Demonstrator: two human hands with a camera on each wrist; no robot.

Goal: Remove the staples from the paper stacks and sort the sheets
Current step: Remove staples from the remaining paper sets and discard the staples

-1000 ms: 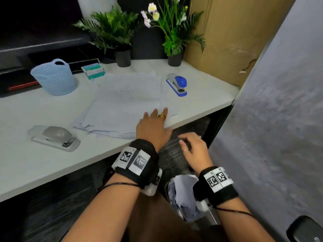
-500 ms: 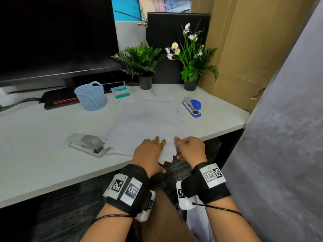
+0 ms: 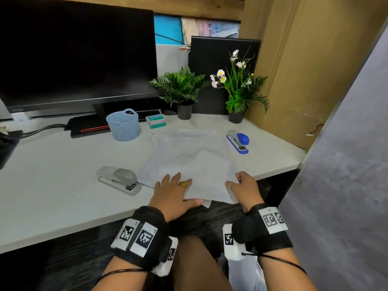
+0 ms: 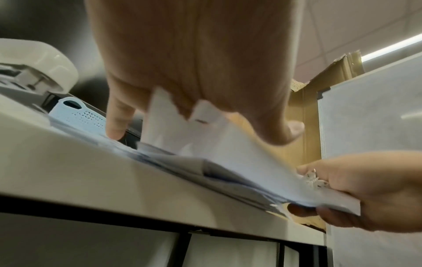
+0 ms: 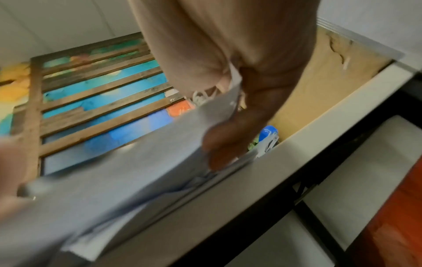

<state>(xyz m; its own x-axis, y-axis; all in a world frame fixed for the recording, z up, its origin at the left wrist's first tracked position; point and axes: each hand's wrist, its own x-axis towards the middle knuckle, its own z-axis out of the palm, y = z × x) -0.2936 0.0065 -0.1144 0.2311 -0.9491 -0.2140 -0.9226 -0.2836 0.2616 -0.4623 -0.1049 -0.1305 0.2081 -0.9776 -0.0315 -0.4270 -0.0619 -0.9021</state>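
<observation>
You are now working with hands spread wider than half a second ago: your left hand is lying flat, fingers spread, on the paper stack at the white desk's near edge, while your right hand is pinching the top sheets' right corner, lifting them between thumb and fingers; the view has tilted upward.
</observation>
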